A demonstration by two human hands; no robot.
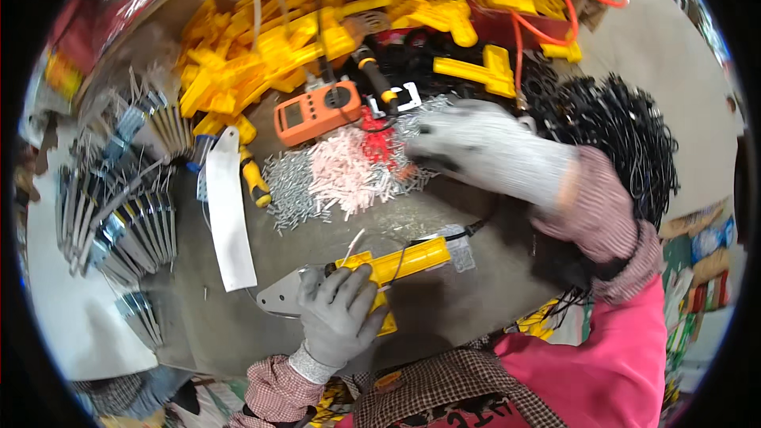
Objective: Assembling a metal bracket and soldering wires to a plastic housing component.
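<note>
In a grey work glove, my left hand [341, 313] is closed around a yellow plastic handle shell [412, 261] lying on the table. A grey metal plate with holes [281, 297] sticks out from its left end, and a black cable [474, 228] lies at its right end. Thin wires rise out of the shell. My right hand [483, 147], gloved too and slightly blurred, reaches over small silver screws [297, 186], pink sleeves [341, 170] and red sleeves [378, 143]. Its fingers are drawn together at the pile's right side; anything between them is hidden.
Behind the pile are an orange multimeter [317, 113], a black-and-yellow screwdriver [374, 79] and heaped yellow shells [261, 47]. Bundled metal parts [143, 230] lie left, beside a white strip [230, 218]. Black cables [618, 135] lie right, near an orange air hose [555, 36].
</note>
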